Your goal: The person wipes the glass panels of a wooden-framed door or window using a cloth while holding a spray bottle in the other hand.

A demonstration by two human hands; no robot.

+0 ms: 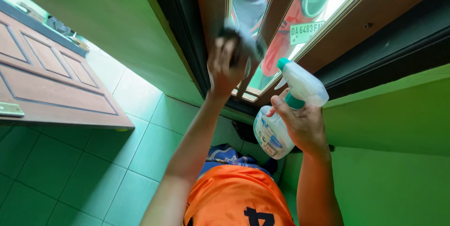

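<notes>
An orange shirt [236, 198] with a dark printed mark is seen closest to the camera, at the bottom middle of the view, with a patch of blue patterned cloth [229, 155] showing just above it.

At the far left, a brown panelled wooden door [51, 85] is seen standing open over the green tiled floor [70, 169], with a metal hinge plate [10, 109] at its left edge. A green painted wall [108, 15] runs from the door to a dark window frame [187, 43].

The left hand [225, 66] is raised against the brown wooden window bars [276, 10], and its fingers [218, 50] are closed around a crumpled grey cloth [243, 41], which is pressed against the glass pane [255, 1] and the bar beside it. The cloth is blurred, so its exact folds cannot be made out.

To the right of it and lower, the right hand [302, 125] is wrapped around the neck of a translucent white plastic spray bottle with a teal nozzle and collar [290, 99]. The fingers [276, 106] are curled shut on the bottle near its trigger; whether the trigger is being squeezed cannot be told. The bottle is held tilted, its nozzle pointed up towards the glass and its labelled body hanging down towards the shirt. The bottle is near the cloth but apart from it.

Through the glass, a red shape [281, 43] and a white plate are visible outside. At the far right, green wall [389, 127] is seen below the dark frame.
</notes>
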